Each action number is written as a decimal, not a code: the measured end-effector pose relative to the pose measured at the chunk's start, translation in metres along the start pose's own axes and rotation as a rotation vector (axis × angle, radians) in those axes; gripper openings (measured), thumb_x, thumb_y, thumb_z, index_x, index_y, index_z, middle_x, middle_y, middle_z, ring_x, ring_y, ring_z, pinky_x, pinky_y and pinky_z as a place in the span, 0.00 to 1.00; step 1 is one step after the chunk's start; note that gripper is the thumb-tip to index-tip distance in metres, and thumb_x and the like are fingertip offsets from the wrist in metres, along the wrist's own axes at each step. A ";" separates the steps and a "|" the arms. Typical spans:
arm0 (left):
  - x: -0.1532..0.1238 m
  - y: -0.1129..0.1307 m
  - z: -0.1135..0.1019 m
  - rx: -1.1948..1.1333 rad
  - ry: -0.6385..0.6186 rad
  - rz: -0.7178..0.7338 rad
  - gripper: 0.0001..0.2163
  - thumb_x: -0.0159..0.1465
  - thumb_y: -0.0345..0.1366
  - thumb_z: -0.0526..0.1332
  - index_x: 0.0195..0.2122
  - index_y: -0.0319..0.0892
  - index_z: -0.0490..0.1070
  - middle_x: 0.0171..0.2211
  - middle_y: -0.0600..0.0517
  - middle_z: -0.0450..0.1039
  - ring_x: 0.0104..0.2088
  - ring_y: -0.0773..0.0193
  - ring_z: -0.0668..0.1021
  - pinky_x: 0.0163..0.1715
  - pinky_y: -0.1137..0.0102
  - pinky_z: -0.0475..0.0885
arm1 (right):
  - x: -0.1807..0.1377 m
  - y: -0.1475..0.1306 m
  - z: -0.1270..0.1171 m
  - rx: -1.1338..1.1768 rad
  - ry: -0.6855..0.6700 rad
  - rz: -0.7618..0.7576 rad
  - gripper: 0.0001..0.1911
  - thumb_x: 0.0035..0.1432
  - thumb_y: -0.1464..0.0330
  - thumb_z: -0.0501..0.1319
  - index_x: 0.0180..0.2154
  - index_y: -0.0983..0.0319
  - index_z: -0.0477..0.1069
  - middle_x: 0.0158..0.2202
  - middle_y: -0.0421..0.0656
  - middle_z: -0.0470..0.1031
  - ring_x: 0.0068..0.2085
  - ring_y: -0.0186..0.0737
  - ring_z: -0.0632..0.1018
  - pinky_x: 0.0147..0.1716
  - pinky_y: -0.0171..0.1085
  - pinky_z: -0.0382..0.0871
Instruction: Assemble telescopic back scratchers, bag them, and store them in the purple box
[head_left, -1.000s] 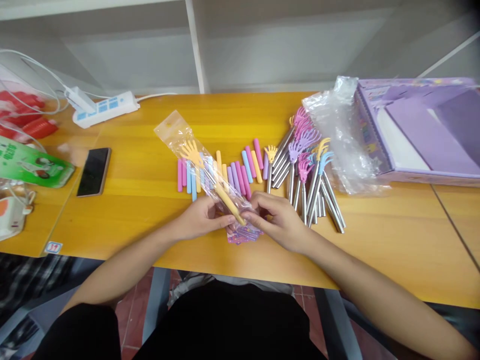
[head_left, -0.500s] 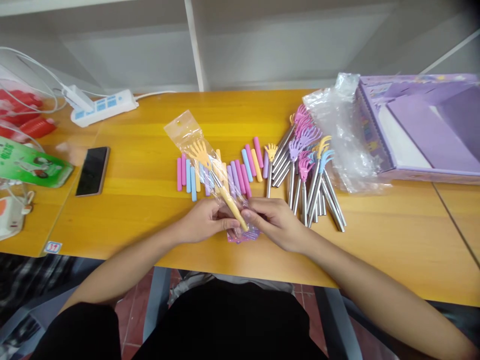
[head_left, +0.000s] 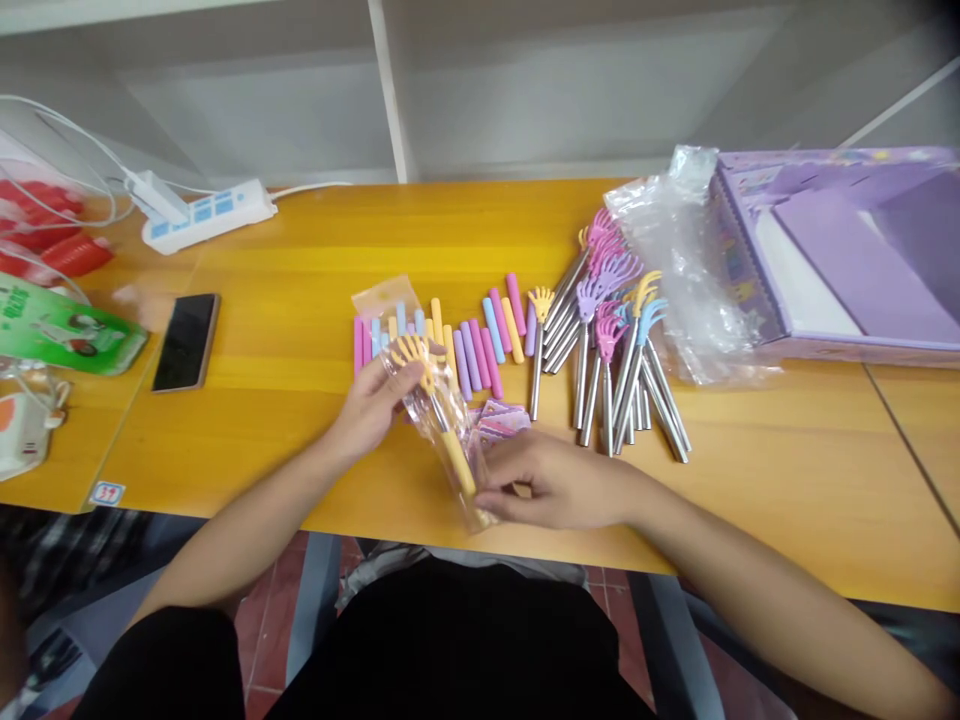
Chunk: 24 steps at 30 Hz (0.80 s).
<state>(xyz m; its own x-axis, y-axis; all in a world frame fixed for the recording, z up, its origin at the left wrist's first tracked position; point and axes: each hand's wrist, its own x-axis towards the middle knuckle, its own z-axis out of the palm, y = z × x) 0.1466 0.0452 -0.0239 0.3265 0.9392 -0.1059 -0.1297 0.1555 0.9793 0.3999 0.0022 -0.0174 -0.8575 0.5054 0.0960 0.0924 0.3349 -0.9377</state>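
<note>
A clear plastic bag (head_left: 431, 400) holds a yellow hand-shaped back scratcher (head_left: 442, 425) with a yellow grip. My left hand (head_left: 371, 405) pinches the bag near the scratcher's claw end. My right hand (head_left: 551, 480) grips the bag's lower end by the handle, close to the table's front edge. Small purple printed cards (head_left: 499, 420) lie just behind my right hand. Beyond them sits a row of pastel rubber grips (head_left: 480, 335). To the right lies a pile of metal back scratchers (head_left: 611, 350) with coloured claw heads.
On the yellow table (head_left: 787, 480), a purple cardboard box (head_left: 847, 260) stands at the right with crumpled clear plastic (head_left: 682, 270) against it. A black phone (head_left: 185, 341), a white power strip (head_left: 206, 215), a green packet (head_left: 64, 330) and red items lie at the left.
The bagged scratcher has been drawn toward me, its handle end now near the table's front edge. My left hand moved up to the claw end; the purple cards are uncovered.
</note>
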 end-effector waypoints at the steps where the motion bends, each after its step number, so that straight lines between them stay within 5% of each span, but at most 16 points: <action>1: 0.001 0.000 -0.001 -0.027 0.047 -0.025 0.18 0.66 0.51 0.72 0.46 0.43 0.75 0.29 0.57 0.74 0.20 0.72 0.75 0.18 0.77 0.68 | 0.000 0.000 0.003 -0.018 -0.065 0.029 0.19 0.74 0.67 0.61 0.27 0.61 0.70 0.24 0.35 0.67 0.26 0.30 0.67 0.30 0.33 0.61; 5: -0.001 0.000 0.003 -0.044 -0.139 -0.185 0.18 0.67 0.47 0.72 0.47 0.44 0.68 0.22 0.62 0.71 0.14 0.71 0.73 0.14 0.78 0.64 | -0.005 0.000 0.003 -0.068 -0.103 0.063 0.26 0.73 0.63 0.63 0.22 0.60 0.63 0.19 0.32 0.59 0.21 0.28 0.61 0.24 0.34 0.54; 11: -0.016 -0.006 0.019 0.023 -0.567 -0.368 0.23 0.69 0.46 0.71 0.59 0.43 0.67 0.28 0.53 0.81 0.21 0.64 0.82 0.21 0.73 0.74 | -0.019 0.003 -0.035 -0.450 0.352 0.075 0.19 0.74 0.58 0.62 0.31 0.60 0.70 0.28 0.38 0.70 0.28 0.33 0.70 0.30 0.36 0.60; 14: -0.021 -0.011 0.021 0.096 -0.640 -0.421 0.28 0.68 0.44 0.72 0.66 0.45 0.65 0.26 0.55 0.81 0.21 0.64 0.82 0.24 0.72 0.77 | -0.022 0.012 -0.038 -0.707 0.323 0.158 0.19 0.64 0.51 0.71 0.39 0.60 0.74 0.39 0.44 0.76 0.33 0.38 0.74 0.30 0.37 0.60; 17: -0.023 -0.012 0.019 0.162 -0.694 -0.450 0.24 0.67 0.45 0.73 0.61 0.45 0.70 0.25 0.56 0.79 0.21 0.64 0.82 0.25 0.72 0.77 | -0.021 0.020 -0.030 -0.802 0.253 0.208 0.19 0.61 0.55 0.74 0.42 0.61 0.74 0.41 0.45 0.76 0.34 0.40 0.74 0.30 0.38 0.57; 24: -0.024 -0.006 0.018 0.281 -0.723 -0.484 0.25 0.66 0.44 0.73 0.61 0.43 0.72 0.21 0.59 0.77 0.18 0.67 0.79 0.23 0.74 0.73 | -0.020 0.021 -0.036 -0.638 0.180 0.231 0.11 0.66 0.65 0.71 0.35 0.61 0.72 0.33 0.40 0.74 0.33 0.36 0.72 0.32 0.37 0.57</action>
<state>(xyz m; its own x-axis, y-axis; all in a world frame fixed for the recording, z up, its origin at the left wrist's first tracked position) 0.1562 0.0165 -0.0246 0.8054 0.3552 -0.4746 0.3757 0.3133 0.8722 0.4372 0.0274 -0.0274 -0.6881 0.7252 0.0239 0.5883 0.5768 -0.5668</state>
